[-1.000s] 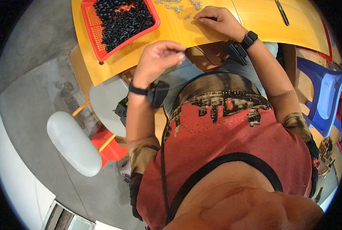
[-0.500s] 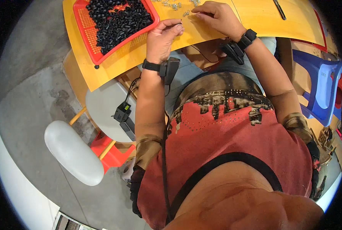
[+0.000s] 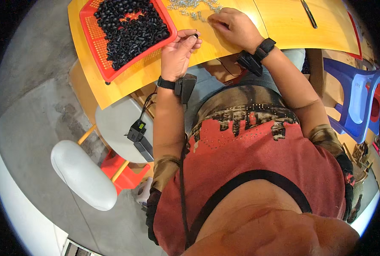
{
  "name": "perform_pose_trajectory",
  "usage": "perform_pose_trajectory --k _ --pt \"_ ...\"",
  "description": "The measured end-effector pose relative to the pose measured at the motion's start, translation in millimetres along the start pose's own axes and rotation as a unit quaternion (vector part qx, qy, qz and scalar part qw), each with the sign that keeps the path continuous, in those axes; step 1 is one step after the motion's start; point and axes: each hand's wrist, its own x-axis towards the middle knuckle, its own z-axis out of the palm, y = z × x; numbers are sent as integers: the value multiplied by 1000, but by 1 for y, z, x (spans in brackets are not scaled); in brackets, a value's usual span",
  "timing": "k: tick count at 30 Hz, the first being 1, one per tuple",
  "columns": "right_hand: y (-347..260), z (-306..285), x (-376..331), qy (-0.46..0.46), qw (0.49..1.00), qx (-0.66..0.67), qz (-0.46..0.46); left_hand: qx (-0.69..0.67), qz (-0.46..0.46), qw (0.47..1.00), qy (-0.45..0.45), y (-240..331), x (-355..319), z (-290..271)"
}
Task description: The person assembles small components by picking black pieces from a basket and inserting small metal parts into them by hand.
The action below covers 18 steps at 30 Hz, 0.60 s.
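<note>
Head view looks down on both forearms reaching forward from the lower edge over a yellow table [image 3: 241, 45], each wrist wearing a black strap with a small black unit. The left hand [image 3: 178, 53] is raised just beside the near right corner of the red tray [image 3: 97, 51], palm turned toward the person, its fingers curled so that thumb and fingertips pinch a small black ring [image 3: 195, 36]. The right hand [image 3: 234, 26] lies palm down on the table further right of the tray, fingers bent and loosely closed over the near edge of a scatter of small silver metal parts [image 3: 194, 7]; whether it grips one cannot be told, since the fingertips are hidden. The tray is heaped with small black rings [image 3: 128, 27]. The far edge of the silver scatter is cut off by the frame's rim.
</note>
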Motion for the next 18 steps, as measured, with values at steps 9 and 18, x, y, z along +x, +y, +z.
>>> perform_pose_trajectory --k 9,18 --pt "-27 -11 15 -1 997 77 31 33 -7 999 12 10 -4 -4" --pt "-34 0 26 -25 999 -25 40 0 4 1000 -4 7 0 3"
